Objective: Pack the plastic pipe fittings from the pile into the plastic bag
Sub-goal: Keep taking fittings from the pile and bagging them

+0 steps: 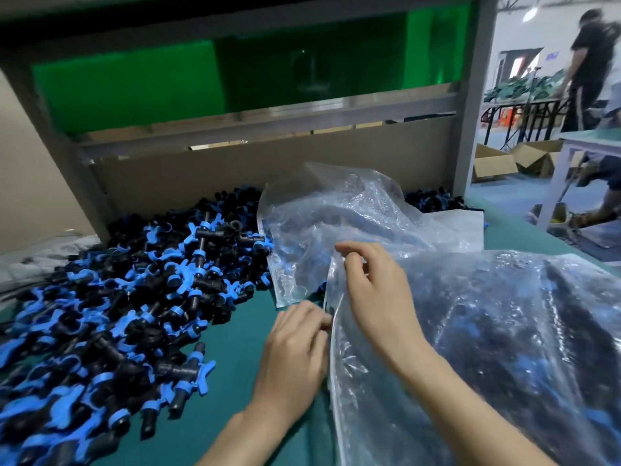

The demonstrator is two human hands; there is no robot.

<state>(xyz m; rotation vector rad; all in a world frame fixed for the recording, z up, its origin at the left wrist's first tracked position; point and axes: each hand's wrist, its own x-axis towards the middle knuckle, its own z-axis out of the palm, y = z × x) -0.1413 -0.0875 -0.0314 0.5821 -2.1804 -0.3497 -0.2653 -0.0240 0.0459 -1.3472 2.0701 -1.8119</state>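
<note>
- The pile of pipe fittings [117,314] is running off the picture's left and bottom edges; its far part is hiding behind the crumpled plastic bag [336,223].
- The near plastic bag [504,348], by the tabletop's right edge, is being cropped right and below, its contents showing as dark-blue smears.
- The left hand [295,351] is tucking its fingertips behind that bag's rim.

Before me a teal table mat [235,348] meets a cardboard wall [201,183], with a green panel [134,85] above. Far right, open cardboard boxes [494,164] lie on the floor near a person in black [591,62].
</note>
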